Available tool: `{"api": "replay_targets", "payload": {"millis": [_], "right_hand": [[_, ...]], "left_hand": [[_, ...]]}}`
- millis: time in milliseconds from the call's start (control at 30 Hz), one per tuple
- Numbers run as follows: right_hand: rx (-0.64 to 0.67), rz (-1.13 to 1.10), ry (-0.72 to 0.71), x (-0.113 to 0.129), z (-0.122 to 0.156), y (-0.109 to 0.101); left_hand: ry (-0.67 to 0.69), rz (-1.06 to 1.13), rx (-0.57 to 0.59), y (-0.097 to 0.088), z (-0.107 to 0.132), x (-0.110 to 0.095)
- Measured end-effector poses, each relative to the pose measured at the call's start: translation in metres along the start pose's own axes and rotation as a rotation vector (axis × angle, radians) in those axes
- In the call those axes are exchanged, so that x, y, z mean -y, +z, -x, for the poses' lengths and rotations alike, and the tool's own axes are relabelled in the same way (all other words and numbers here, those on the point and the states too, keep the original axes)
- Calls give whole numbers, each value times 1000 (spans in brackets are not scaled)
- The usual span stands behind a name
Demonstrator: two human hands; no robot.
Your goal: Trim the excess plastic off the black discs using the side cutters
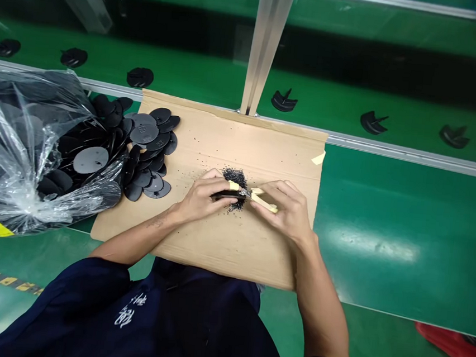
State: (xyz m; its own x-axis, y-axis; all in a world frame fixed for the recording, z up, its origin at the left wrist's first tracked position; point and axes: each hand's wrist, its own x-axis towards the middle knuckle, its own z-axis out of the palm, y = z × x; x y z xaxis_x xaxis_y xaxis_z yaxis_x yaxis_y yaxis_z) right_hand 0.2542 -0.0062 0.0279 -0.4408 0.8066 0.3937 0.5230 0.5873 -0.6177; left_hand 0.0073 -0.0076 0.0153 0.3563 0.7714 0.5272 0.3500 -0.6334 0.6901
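Over the middle of a cardboard sheet (265,243), my left hand (205,195) grips a black plastic disc (231,195), seen nearly edge-on and partly hidden by the fingers. A yellow wrap covers one of that hand's fingertips. My right hand (288,208) is closed around pale yellow-handled nippers (266,202). Their metal jaws meet the right end of the disc; whether they are closed on it is too small to tell. Small black plastic scraps (235,176) lie heaped under and behind both hands.
Left on the cardboard lies a pile of black discs (157,142), spilling from a clear plastic bag (31,181) full of them. Black parts (284,101) stand spaced along the green surface beyond a metal rail (392,151). An upright metal post (267,46) rises behind the cardboard.
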Motion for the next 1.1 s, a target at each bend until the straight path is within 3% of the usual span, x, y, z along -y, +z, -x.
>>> {"api": "replay_targets", "payload": {"millis": [267,467,600,700,833,933,1033,1100], "right_hand": [[-50,-245,138,2,-4,-7],[69,-430,57,5,-3,-8],[153,-429,-6,11,-3,-3],[104,-315,-40,12,-1,3],[38,-76,-133,15,2,10],[20,-107,-198,18,3,10],[-49,-208,-136,18,3,4],[-128,-160,-63,15,2,0]], "left_hand": [[-144,122,-129,-4,1,-1],[-139,217,-190,-1,2,-4],[-180,276,-191,1,4,-3],[-183,259,-159,2,5,-2],[-105,31,-47,2,6,4],[-50,-99,20,2,9,9],[-49,-34,7,2,9,12],[-74,67,-32,1,7,10]]}}
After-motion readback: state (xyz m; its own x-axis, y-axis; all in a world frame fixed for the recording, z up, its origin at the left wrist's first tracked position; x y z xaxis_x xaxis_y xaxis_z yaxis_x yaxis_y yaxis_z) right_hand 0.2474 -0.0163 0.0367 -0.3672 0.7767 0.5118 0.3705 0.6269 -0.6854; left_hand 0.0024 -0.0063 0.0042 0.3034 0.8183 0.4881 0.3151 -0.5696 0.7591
